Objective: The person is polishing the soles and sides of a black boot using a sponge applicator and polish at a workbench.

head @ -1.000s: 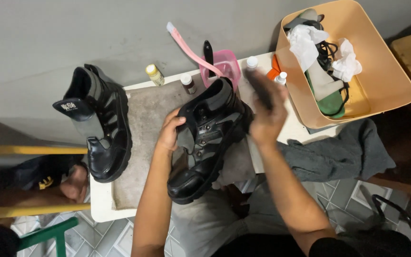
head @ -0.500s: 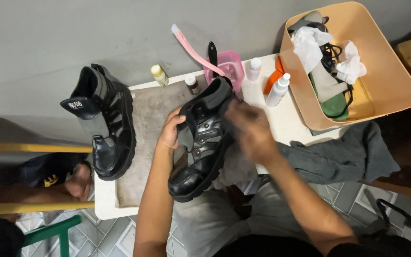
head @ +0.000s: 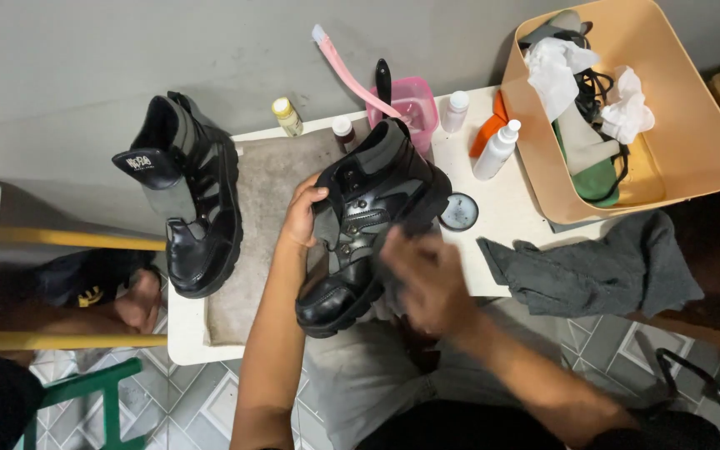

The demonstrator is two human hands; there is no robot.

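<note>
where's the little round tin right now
In the head view, the round tin lies flat on the white table, right of the black boot, below the white spray bottle.

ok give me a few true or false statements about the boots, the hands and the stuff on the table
1. The left hand grips the black boot at its ankle opening. True.
2. The second black boot lies inside the tan bin. False: it stands on the mat at the table's left; the tan bin holds rags and insoles.
3. The right hand is blurred beside the held boot's side. True.
4. The grey cloth covers the pink cup. False: it lies on the table's right edge, and the pink cup stands uncovered behind the boot.
</note>
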